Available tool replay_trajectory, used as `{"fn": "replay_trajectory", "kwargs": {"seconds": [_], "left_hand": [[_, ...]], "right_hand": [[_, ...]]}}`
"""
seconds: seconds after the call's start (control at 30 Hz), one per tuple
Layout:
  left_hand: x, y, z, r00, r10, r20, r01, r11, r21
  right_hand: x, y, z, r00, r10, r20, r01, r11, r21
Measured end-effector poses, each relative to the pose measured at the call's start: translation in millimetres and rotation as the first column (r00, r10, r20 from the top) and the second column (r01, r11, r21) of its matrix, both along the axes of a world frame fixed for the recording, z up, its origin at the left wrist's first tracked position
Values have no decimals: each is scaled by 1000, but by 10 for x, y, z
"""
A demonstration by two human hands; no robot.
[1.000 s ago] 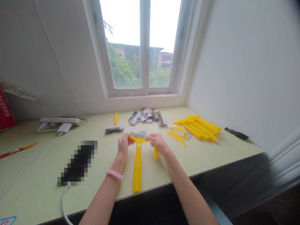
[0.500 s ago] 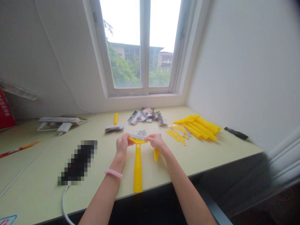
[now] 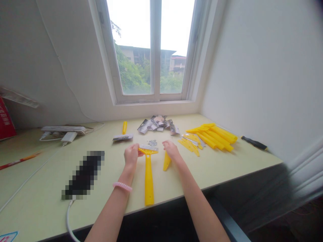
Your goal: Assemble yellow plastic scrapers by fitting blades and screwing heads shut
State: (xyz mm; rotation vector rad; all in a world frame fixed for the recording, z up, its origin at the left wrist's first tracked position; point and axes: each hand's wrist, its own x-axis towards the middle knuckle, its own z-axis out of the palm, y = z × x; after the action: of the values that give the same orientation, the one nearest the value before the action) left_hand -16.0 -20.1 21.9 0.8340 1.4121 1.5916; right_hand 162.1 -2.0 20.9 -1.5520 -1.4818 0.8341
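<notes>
My left hand [image 3: 131,155] pinches the left end of a yellow scraper [image 3: 148,178]. A grey metal blade [image 3: 149,147] lies along the scraper's head, and its handle points toward me. Just right of the head is my right hand [image 3: 170,149], fingers curled, around a flat yellow cover plate [image 3: 167,162] that sticks out below. Some of those fingers are hidden. A small pile of screws [image 3: 152,143] lies beyond the blade.
Yellow handles [image 3: 219,137] and loose cover plates [image 3: 188,146] lie to the right, near a black-handled screwdriver [image 3: 254,143]. Packaging [image 3: 158,124] is heaped under the window. At left are a packaged scraper [image 3: 123,138], a blurred dark object [image 3: 84,174] with a cable, and a power strip [image 3: 64,129].
My right hand has come off the scraper's head and moved slightly right, the yellow cover plate still in it. The scraper's handle has swung slightly right; my left hand keeps its hold.
</notes>
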Motion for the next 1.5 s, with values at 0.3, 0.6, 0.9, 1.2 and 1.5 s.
{"fn": "replay_trajectory", "kwargs": {"seconds": [0.3,0.6,0.9,1.2,1.5], "left_hand": [[-13,-3,-1,999,21,28,-21,1000,0],[-10,8,1,999,25,39,-25,1000,-2],[9,-24,23,999,-3,40,3,1000,4],[-5,-26,14,999,-9,51,10,1000,-7],[-13,-29,10,996,-21,83,21,1000,-5]], "right_hand": [[126,-54,117,870,108,-482,-127,992,-7],[-58,-101,178,614,289,-734,-233,955,181],[-256,-141,127,836,356,-418,-235,920,313],[-244,-194,156,943,301,-145,-213,876,433],[-226,-206,165,953,303,22,-285,865,414]]}}
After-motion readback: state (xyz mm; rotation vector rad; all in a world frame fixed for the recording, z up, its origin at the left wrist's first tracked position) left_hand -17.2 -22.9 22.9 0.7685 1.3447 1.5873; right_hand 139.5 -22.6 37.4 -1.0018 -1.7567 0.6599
